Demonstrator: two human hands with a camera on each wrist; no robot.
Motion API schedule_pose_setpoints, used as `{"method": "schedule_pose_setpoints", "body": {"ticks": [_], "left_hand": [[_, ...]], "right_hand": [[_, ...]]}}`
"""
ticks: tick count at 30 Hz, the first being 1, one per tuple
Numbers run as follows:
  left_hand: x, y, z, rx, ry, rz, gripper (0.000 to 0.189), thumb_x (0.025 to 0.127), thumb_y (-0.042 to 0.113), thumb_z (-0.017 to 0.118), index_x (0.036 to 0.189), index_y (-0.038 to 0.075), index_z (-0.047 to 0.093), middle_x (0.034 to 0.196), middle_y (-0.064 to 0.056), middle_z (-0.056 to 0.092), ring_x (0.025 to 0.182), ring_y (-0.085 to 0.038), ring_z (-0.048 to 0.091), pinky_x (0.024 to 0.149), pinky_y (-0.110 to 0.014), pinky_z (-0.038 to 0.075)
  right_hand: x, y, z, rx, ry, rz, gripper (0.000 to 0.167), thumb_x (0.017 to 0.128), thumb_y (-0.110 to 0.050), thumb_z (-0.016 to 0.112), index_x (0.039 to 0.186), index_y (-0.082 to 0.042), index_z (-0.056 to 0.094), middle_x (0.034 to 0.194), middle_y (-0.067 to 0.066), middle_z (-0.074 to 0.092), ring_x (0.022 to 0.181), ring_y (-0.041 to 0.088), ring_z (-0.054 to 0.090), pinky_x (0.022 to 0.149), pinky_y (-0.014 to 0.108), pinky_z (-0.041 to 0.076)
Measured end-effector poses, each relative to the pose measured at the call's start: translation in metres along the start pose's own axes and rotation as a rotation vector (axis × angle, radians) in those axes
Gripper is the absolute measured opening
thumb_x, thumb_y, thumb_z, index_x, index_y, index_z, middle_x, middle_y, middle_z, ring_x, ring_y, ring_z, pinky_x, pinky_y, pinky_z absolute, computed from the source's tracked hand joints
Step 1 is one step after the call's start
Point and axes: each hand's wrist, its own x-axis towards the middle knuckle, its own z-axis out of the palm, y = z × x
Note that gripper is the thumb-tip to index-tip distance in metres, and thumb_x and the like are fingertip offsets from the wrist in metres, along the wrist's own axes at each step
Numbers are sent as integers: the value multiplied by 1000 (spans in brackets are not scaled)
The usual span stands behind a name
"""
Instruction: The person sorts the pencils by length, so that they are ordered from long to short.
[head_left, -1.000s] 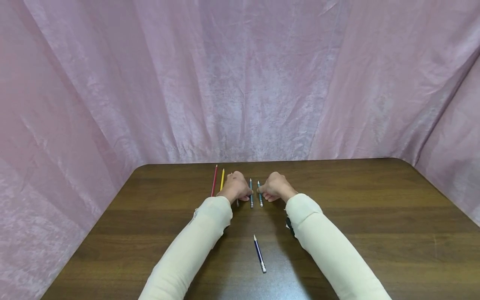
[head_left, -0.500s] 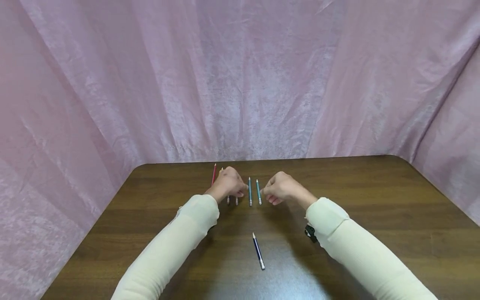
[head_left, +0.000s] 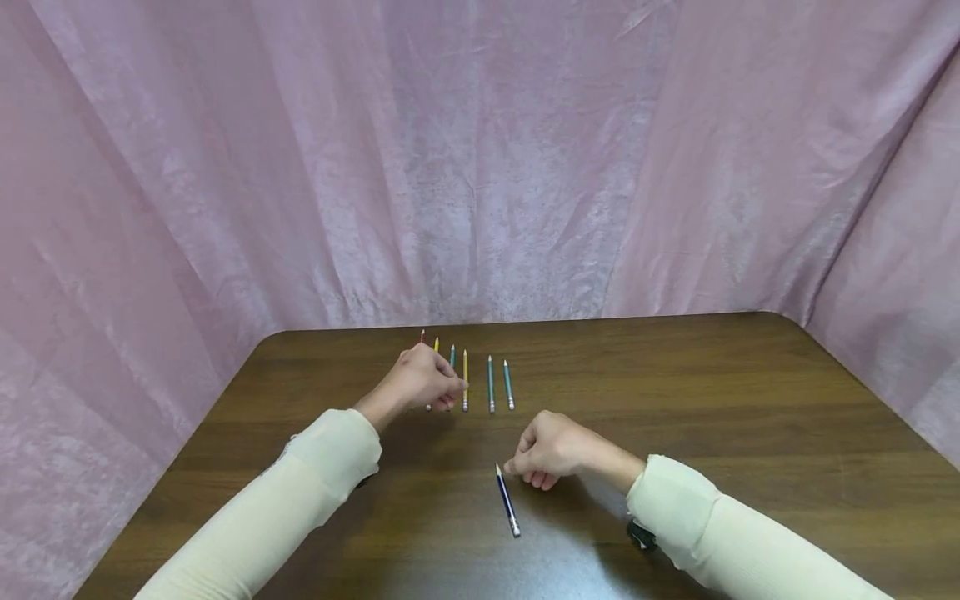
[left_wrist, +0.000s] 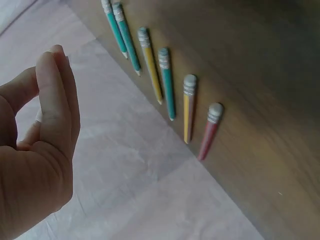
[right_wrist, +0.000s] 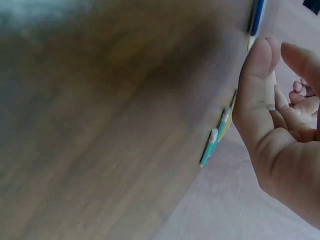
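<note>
Six pencils lie in a row near the far edge. In the left wrist view they include a red pencil [left_wrist: 210, 132], a yellow pencil [left_wrist: 188, 112] and a teal pencil [left_wrist: 167, 85]. Farther right come another yellow pencil [head_left: 466, 379] and two teal pencils [head_left: 491, 383]. My left hand [head_left: 422, 377] is over the row's left part, hiding some of it, its thumb and fingers close together and holding nothing. Nearer me lies a dark blue pencil [head_left: 507, 500], eraser end towards me. Beside its point is my right hand [head_left: 551, 450], thumb and forefinger slightly apart with nothing between them.
The brown wooden table [head_left: 712, 392] has rounded far corners. Pink curtain [head_left: 480, 167] hangs behind and beside it. A dark device [head_left: 641, 535] shows under the right sleeve [head_left: 697, 517].
My right hand has left the rightmost teal pencil and come back towards me, to the blue pencil. The left hand has shifted left along the row, uncovering the second yellow pencil.
</note>
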Motion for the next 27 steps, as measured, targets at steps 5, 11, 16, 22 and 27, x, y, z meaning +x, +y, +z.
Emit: {"method": "schedule_pose_setpoints", "body": {"ticks": [5, 11, 16, 22, 27], "left_hand": [[-14, -12, -3, -28, -2, -7, 15, 88, 9, 76, 81, -4, 75, 66, -7, 70, 58, -11, 67, 61, -29, 62], [-31, -30, -6, -28, -6, -9, 14, 87, 8, 76, 80, -4, 75, 66, -7, 70, 57, -11, 67, 58, -28, 62], [-42, -43, -12, -25, 3, -16, 13, 87, 8, 76, 79, -2, 75, 67, -5, 69, 57, -12, 66, 58, -29, 62], [-49, -54, -16, -40, 6, -43, 12, 87, 7, 75, 80, -2, 75, 73, -8, 71, 59, -12, 67, 58, -27, 61], [-50, -59, -16, -58, 9, -47, 11, 87, 7, 75, 81, -2, 76, 76, -9, 73, 60, -13, 67, 58, -28, 62]], "right_hand": [[-5, -2, 7, -105, -49, -10, 27, 84, -16, 80, 63, -3, 68, 53, 3, 63, 49, 13, 63, 49, 28, 59], [-6, -8, 17, -147, -60, -5, 26, 83, -15, 82, 62, -5, 69, 51, 2, 63, 45, 12, 62, 46, 26, 58], [-4, -13, 23, -170, -38, -1, 25, 81, -10, 82, 60, -6, 68, 49, 3, 61, 43, 13, 62, 44, 27, 57], [0, -17, 28, -224, -52, -28, 24, 78, -3, 77, 57, -7, 67, 47, 4, 61, 41, 15, 62, 43, 27, 57], [5, -24, 30, -255, -72, -23, 24, 78, 0, 71, 55, -7, 66, 47, 3, 61, 41, 14, 62, 44, 27, 58]]}}
